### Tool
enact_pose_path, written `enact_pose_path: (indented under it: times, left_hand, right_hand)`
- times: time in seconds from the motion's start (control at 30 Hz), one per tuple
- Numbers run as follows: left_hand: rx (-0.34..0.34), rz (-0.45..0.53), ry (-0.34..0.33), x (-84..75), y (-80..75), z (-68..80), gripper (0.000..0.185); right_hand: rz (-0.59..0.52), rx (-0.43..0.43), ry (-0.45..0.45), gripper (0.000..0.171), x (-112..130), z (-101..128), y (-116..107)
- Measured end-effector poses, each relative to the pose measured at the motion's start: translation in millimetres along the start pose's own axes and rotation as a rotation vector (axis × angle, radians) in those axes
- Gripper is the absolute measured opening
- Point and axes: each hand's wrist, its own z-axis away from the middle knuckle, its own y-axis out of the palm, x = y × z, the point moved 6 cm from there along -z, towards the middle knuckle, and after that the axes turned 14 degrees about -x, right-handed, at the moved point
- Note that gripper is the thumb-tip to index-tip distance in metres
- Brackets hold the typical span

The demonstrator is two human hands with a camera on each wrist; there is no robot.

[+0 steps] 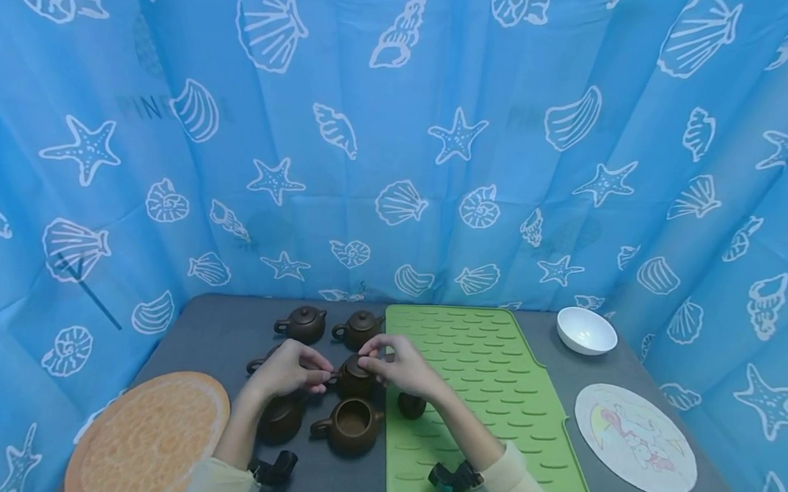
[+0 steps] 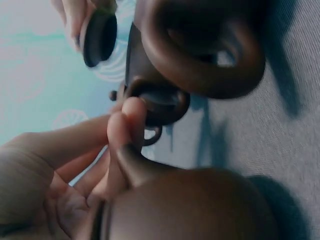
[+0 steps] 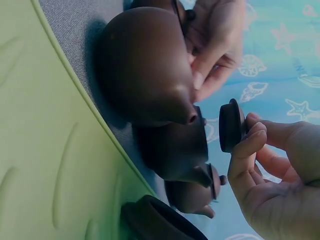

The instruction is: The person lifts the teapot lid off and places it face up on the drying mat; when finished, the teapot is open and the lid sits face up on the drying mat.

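Brown clay makes both the round lid (image 3: 231,127), pinched by the right hand (image 1: 402,367), and the squat teapot (image 1: 355,386) just beneath; the left hand (image 1: 292,371) seems to pinch its handle (image 1: 334,378). Likely lidding, which calls for level lowering.

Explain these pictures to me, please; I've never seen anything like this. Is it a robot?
No robot here: the left hand and right hand are a person's. The wide picture comes from a camera on the head, looking down; the two close, sideways-looking ones come from the wrist cameras. On the grey table are brown teapots, at least one lidless, a green mat, an orange-brown round mat, a pale round mat and a white bowl. The right hand pinches a dark lid. The left fingertips are at a teapot's handle; whether they grip it is hard to tell.
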Motion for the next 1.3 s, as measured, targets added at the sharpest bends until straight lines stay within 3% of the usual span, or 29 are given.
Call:
enact_pose_path:
  times: [0.33, 0.83, 1.13, 1.3]
  left_hand:
    - [0.050, 0.089, -0.001, 14.7, -2.4, -5.0, 0.018]
    - [0.018, 0.077, -0.003, 14.7, -1.8, -2.2, 0.018]
    - [0.023, 0.072, 0.023, 13.8, -1.4, -2.6, 0.017]
    - [0.013, 0.058, 0.017, 16.3, -1.6, -3.8, 0.016]
  right_hand:
    - [-0.018, -0.018, 0.009, 0.019, -1.5, 20.8, -28.1]
    - [0.022, -0.097, -0.020, 0.030, -15.2, 53.9, -85.4]
    - [-0.007, -0.039, -0.047, 0.047, -25.8, 72.2, -110.7]
    - [-0.013, 0.018, -0.035, 0.046, -31.2, 79.7, -115.8]
